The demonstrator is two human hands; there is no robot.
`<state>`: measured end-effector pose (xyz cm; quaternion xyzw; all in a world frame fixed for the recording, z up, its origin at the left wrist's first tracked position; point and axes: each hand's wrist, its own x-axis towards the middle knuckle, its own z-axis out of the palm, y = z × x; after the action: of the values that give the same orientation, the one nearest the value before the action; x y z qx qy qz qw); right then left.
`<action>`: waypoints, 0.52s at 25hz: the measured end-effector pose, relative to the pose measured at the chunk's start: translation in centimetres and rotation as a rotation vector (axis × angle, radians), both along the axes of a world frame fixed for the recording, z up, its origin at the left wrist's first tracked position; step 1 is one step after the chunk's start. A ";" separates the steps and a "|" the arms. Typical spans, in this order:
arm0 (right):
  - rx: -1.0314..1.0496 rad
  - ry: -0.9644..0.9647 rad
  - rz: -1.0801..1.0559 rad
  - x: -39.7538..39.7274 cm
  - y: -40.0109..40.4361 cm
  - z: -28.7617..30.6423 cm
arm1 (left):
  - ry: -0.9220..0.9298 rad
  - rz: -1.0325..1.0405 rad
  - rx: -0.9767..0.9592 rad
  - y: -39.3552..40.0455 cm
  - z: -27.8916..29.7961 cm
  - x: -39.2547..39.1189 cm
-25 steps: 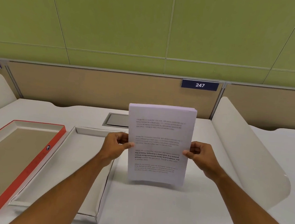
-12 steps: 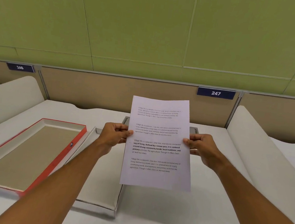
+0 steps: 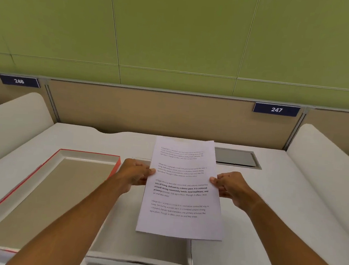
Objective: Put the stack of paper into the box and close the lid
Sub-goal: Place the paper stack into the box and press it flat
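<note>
I hold a stack of printed white paper (image 3: 182, 188) in the air by its two long edges, my left hand (image 3: 136, 174) on the left edge and my right hand (image 3: 229, 186) on the right. The stack tilts toward flat and hangs over the right part of an open white box (image 3: 144, 254), which lies on the desk below my left arm. To the left of the box lies its lid (image 3: 50, 189), upside down, with a red rim and a brown inside. My left forearm hides much of the box.
The white desk (image 3: 267, 214) has curved white side dividers at left (image 3: 12, 118) and right (image 3: 325, 162). A grey cable hatch (image 3: 235, 157) sits in the desk behind the paper. A beige partition with number plates 246 and 247 runs along the back.
The stack has tipped from upright toward flat and moved left over the box. My view has shifted left, so the lid and box sit closer to the middle.
</note>
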<state>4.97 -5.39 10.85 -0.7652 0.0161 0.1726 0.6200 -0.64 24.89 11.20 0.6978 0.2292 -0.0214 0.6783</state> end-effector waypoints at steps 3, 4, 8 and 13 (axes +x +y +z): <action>-0.038 0.066 -0.055 -0.4 3.7 -1.5 | 0.071 -0.002 0.011 3.0 -1.3 0.3; -0.044 0.090 -0.080 -0.6 4.7 -2.2 | 0.080 0.009 0.023 3.7 -1.8 0.4; -0.130 0.191 -0.160 -1.3 8.5 -4.5 | 0.159 0.012 0.070 6.3 -4.1 0.6; -0.251 0.220 -0.197 -1.4 11.1 -6.2 | 0.246 -0.019 0.169 7.8 -6.4 0.9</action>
<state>3.57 5.69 4.61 -0.8079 0.1799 0.1904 0.5279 0.27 32.65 4.84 0.7466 0.3047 -0.0938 0.5839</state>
